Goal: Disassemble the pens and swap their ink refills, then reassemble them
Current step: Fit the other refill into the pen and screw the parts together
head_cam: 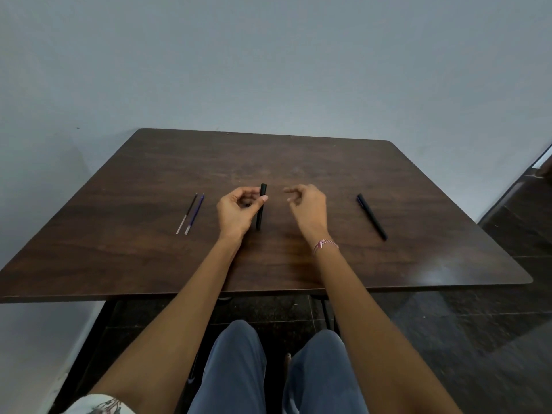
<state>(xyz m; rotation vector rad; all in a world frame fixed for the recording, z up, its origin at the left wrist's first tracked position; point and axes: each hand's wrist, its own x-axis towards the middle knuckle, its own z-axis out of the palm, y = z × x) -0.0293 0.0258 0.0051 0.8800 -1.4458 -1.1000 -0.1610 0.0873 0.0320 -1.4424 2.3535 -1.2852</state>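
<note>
**A:** What lies on the brown table (pixel 268 264), and why so spread out?

**B:** Probably to keep parts sorted; a black pen (pixel 372 216) lies well outside the right hand's fingers (pixel 294 191); two bare refills (pixel 190 213), side by side, lie beyond the left hand's knuckles.

**A:** And the hands?

**B:** The left hand (pixel 236 213) pinches an upright black barrel (pixel 261 206) between thumb and fingertips, likely steadied for loading; the right hand (pixel 307 209) hovers beside it, fingers loosely curled, holding nothing.

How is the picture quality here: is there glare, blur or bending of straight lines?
Head view: the wide lens bows the table edges; a soft glare patch lies near its right front corner; the right hand looks slightly motion-blurred; the two refills and the pen barrel in the left hand stay fairly sharp.
</note>
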